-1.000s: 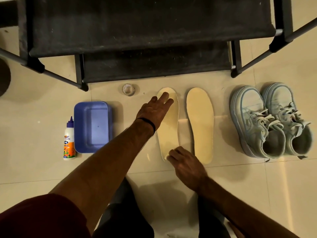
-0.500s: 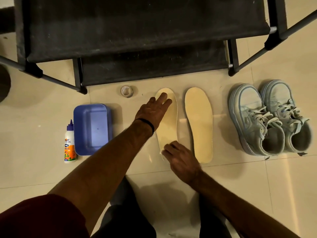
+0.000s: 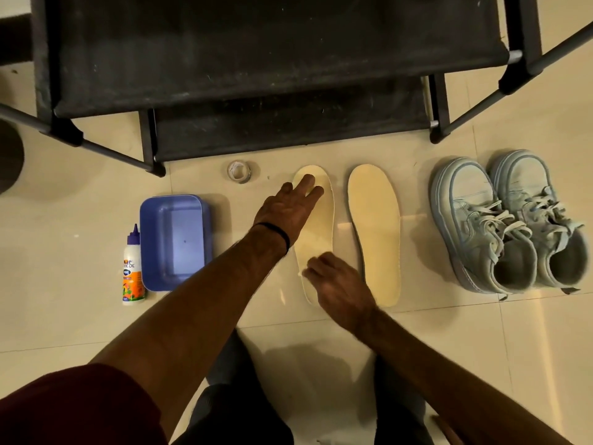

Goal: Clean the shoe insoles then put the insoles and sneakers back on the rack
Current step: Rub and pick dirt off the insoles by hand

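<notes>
Two pale yellow insoles lie side by side on the tiled floor in front of the black shoe rack (image 3: 256, 59). My left hand (image 3: 288, 210) presses the toe end of the left insole (image 3: 319, 229) with straight fingers. My right hand (image 3: 337, 287) rests on the same insole's lower half, its bent fingertips touching the surface; I see nothing held in it. The right insole (image 3: 373, 232) lies untouched. A pair of light blue sneakers (image 3: 475, 226) stands on the floor to the right, laces loose and openings toward me.
A blue plastic tray (image 3: 175, 242) sits on the floor to the left, with a white glue bottle (image 3: 131, 271) beside it. A small roll of clear tape (image 3: 239, 171) lies near the rack's foot. My knees are at the bottom edge.
My right hand has slid up the left insole from the heel end toward its middle. My left hand stays pressed on the toe end.
</notes>
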